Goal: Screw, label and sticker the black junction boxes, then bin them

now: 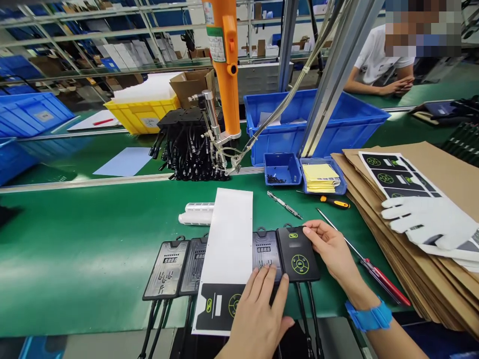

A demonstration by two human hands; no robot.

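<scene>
Several flat black controller boxes [166, 267] with digit displays and cables lie in a row at the bench's front edge. The rightmost is covered by a black label [299, 254] with green button markings. At that label's top right corner, my right hand [329, 249] has thumb and fingers pinched together. My left hand [262, 309] lies flat with fingers out, over a white label sheet [230, 234] and the lower part of the neighbouring box. One black label [217, 306] shows on the sheet's near end, partly hidden by the hand. A blue band [368, 315] circles my right wrist.
Behind lie a pen [284, 204], an orange-handled screwdriver [335, 202] and small blue bins [282, 169]. A red-handled screwdriver [385, 281] and cardboard [359, 199] with a white glove [430, 219] are right. An orange power tool [224, 70] hangs above. Another person [381, 60] sits opposite.
</scene>
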